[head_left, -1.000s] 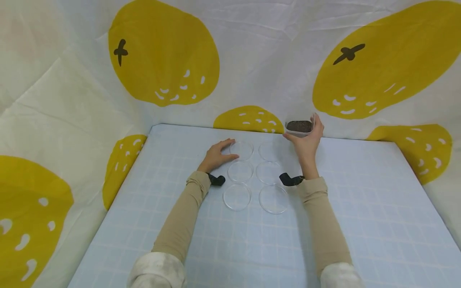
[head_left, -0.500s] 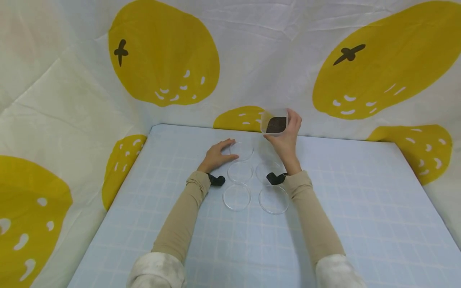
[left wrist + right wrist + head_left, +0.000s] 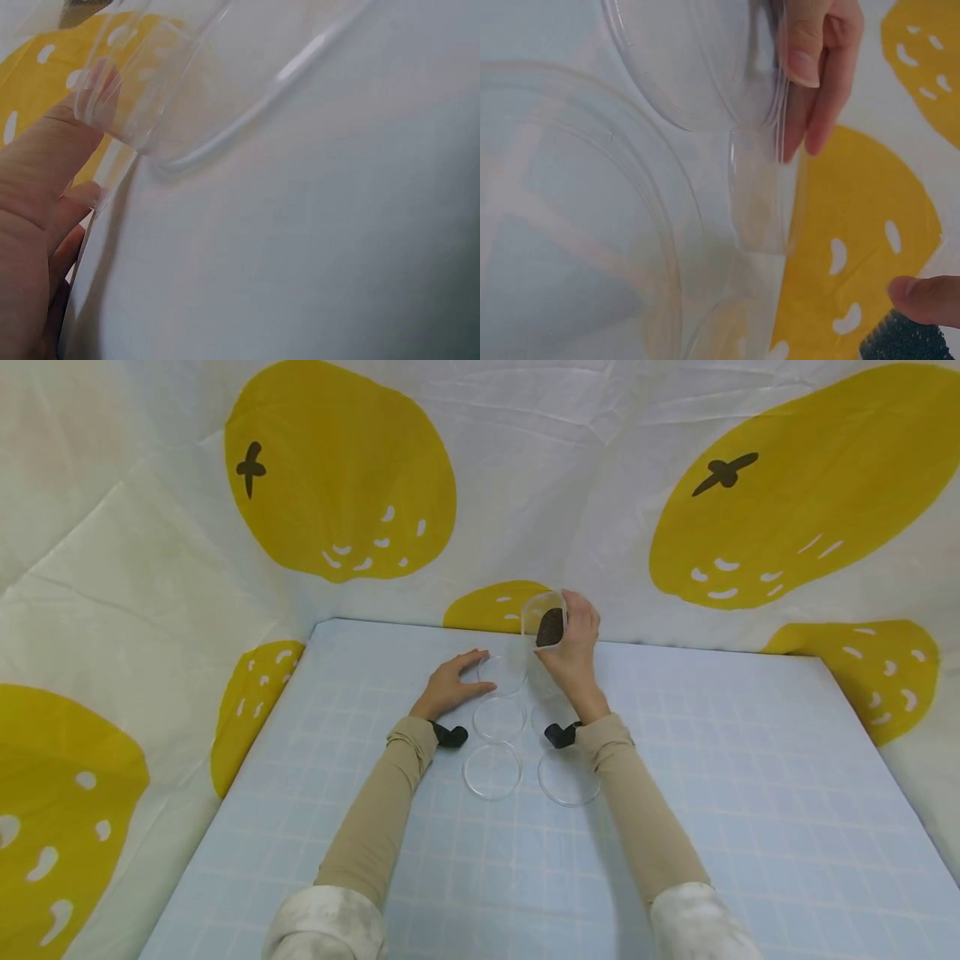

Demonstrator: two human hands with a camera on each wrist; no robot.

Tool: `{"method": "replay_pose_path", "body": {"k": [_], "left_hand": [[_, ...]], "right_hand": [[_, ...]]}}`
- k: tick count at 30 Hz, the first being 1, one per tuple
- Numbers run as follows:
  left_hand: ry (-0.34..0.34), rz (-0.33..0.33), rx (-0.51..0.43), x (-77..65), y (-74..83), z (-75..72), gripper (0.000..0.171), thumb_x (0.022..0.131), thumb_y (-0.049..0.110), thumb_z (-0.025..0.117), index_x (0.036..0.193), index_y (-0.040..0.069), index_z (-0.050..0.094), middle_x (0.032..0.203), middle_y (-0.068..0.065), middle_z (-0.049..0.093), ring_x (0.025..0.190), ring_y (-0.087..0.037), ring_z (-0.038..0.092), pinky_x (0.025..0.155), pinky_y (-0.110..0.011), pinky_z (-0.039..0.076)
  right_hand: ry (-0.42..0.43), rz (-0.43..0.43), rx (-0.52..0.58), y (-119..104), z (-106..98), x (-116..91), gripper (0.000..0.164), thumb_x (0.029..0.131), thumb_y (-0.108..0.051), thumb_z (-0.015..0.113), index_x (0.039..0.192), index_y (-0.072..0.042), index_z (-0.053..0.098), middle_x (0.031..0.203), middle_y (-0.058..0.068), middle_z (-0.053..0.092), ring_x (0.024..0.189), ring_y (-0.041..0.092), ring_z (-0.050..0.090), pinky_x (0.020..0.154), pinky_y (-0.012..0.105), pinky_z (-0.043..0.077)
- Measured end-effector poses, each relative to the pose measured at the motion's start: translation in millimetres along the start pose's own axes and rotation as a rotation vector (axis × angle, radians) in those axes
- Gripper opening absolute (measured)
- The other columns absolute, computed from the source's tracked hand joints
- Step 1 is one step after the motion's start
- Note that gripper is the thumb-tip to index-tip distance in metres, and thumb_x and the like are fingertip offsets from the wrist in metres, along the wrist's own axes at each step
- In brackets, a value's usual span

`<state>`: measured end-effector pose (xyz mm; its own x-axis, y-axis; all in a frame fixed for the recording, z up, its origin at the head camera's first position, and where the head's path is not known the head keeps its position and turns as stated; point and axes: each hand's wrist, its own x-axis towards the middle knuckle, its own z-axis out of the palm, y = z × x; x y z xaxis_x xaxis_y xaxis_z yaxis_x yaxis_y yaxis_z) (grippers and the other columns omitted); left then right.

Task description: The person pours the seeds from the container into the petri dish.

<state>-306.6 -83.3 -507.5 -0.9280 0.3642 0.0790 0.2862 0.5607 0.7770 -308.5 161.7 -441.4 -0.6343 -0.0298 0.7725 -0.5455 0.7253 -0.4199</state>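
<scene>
In the head view my left hand (image 3: 452, 682) holds the far left clear petri dish (image 3: 504, 676) at its side, thumb and fingers spread around the rim. The left wrist view shows the thumb (image 3: 56, 142) against the dish's transparent wall. My right hand (image 3: 576, 647) grips a clear plastic container (image 3: 531, 610) just beyond that dish. The container is tilted left, with dark granules (image 3: 551, 627) gathered on its right side. In the right wrist view, my right thumb (image 3: 930, 300) shows above the dark granules at the bottom corner.
More petri dishes stand in two columns: one in the middle left (image 3: 500, 718), one at the front left (image 3: 492, 771), one at the front right (image 3: 568, 778). My right arm partly covers the right column. A cloth with yellow fruit prints (image 3: 555, 485) hangs behind the pale blue tabletop (image 3: 750, 777).
My right hand has carried the container leftward, from the far right to beside the far left dish, and its tilt has grown. My left hand has stayed at the dish.
</scene>
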Motion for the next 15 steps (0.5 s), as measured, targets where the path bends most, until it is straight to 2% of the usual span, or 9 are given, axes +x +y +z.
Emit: {"method": "replay_pose_path", "body": {"k": [9, 15], "left_hand": [[0.008, 0.028, 0.006, 2.2, -4.0, 1.2, 0.076, 0.074, 0.062, 0.069, 0.138, 0.027, 0.048, 0.147, 0.005, 0.039, 0.136, -0.011, 0.031, 0.113, -0.035, 0.024], [0.015, 0.029, 0.007, 1.6, -3.0, 1.1, 0.076, 0.073, 0.061, 0.069, 0.138, 0.026, 0.049, 0.147, 0.003, 0.040, 0.136, -0.012, 0.032, 0.113, -0.037, 0.024]], "right_hand": [[-0.009, -0.066, -0.062, -3.5, 10.5, -5.2, 0.088, 0.055, -0.003, 0.086, 0.132, -0.001, 0.045, 0.130, 0.016, 0.047, 0.121, 0.034, 0.036, 0.106, 0.044, 0.026], [-0.073, -0.086, -0.107, -5.2, 12.9, -8.1, 0.092, 0.053, -0.002, 0.088, 0.134, -0.003, 0.043, 0.132, 0.014, 0.044, 0.123, 0.034, 0.034, 0.108, 0.043, 0.025]]}}
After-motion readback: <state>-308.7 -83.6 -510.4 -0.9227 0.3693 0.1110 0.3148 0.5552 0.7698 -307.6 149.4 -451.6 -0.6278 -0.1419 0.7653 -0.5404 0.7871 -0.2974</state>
